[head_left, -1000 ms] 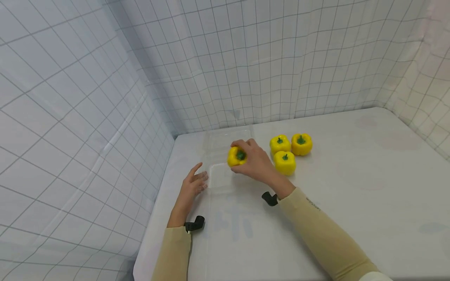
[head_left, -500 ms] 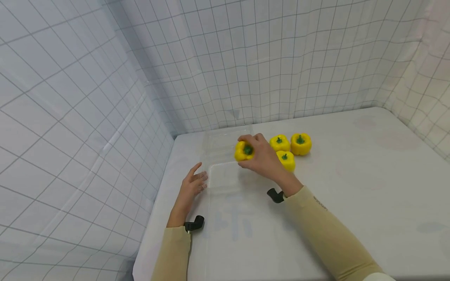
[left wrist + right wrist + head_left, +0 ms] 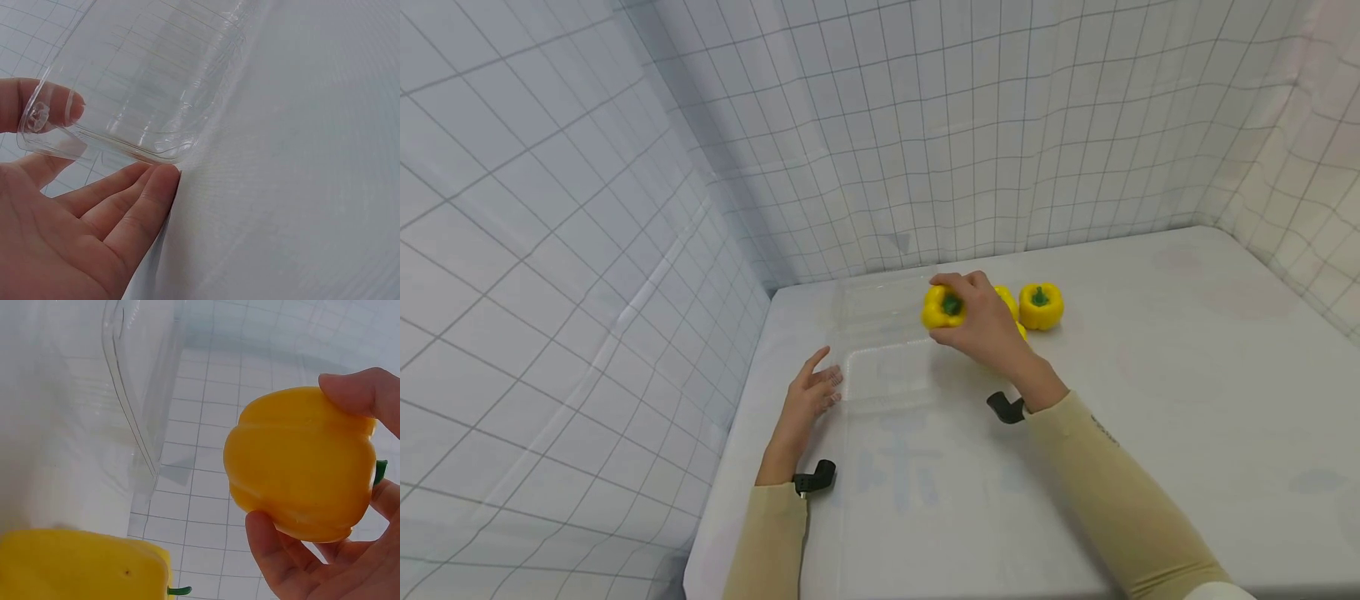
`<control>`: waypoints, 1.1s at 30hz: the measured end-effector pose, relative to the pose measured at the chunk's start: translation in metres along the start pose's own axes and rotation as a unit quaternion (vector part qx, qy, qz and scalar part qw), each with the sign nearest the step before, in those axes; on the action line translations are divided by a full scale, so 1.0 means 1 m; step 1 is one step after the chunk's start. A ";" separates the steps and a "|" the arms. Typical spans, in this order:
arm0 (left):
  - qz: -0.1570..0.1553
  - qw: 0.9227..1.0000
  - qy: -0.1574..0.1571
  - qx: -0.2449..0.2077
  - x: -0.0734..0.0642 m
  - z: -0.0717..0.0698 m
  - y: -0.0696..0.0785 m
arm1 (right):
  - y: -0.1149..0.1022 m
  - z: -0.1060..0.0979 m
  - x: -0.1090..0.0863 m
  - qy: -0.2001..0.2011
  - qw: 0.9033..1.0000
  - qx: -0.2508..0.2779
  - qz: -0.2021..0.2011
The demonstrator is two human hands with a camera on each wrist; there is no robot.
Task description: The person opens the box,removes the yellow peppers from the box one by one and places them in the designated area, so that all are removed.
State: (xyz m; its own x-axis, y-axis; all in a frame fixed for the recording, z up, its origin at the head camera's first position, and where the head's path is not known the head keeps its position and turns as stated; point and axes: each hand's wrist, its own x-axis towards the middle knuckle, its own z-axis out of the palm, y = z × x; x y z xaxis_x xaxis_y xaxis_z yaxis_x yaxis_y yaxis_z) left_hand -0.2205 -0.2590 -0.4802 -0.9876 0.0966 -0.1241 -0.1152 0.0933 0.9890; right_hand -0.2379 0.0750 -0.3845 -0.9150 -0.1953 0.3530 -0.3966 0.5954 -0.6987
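My right hand grips a yellow bell pepper with a green stem, held up above the table. In the right wrist view the thumb is on one side of this bell pepper and fingers on the other. Behind that hand sit more yellow bell peppers, one fully visible and two mostly hidden. My left hand rests at the side of a clear plastic container. In the left wrist view its fairly straight fingers touch the container's corner, and the thumb shows through the plastic.
A clear lid-like panel lies behind the container, hard to make out. The white table spreads to the right. Grid-patterned curtains stand at the back and both sides. Each wrist wears a black camera.
My right hand has moved right and slightly back with the bell pepper, away from above the container, and now covers parts of two standing peppers. The left hand stays put.
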 end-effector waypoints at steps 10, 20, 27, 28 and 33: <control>0.003 1.000 0.016 0.008 0.001 0.002 0.001 | 0.010 -0.015 0.000 0.020 1.000 0.005 0.006; 0.016 1.000 0.009 0.007 0.000 0.002 0.000 | 0.019 -0.027 -0.003 0.034 0.999 -0.005 0.017; 0.017 1.000 0.011 0.011 0.001 0.001 -0.001 | 0.026 -0.037 -0.007 0.040 0.999 -0.006 0.031; 0.018 1.000 0.009 0.010 0.001 0.000 -0.001 | 0.027 -0.038 -0.007 0.041 0.999 -0.005 0.030; 0.017 1.000 0.001 0.002 0.001 -0.001 -0.001 | 0.032 -0.044 -0.010 0.053 0.998 0.001 0.030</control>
State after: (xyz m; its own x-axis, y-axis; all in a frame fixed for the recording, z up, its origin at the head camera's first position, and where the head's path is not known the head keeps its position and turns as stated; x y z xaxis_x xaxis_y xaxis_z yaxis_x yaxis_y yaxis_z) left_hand -0.2216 -0.2595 -0.4816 -0.9911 0.0968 -0.0912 -0.0822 0.0935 0.9922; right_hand -0.2380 0.1305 -0.3831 -0.9241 -0.0766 0.3744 -0.3422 0.6017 -0.7217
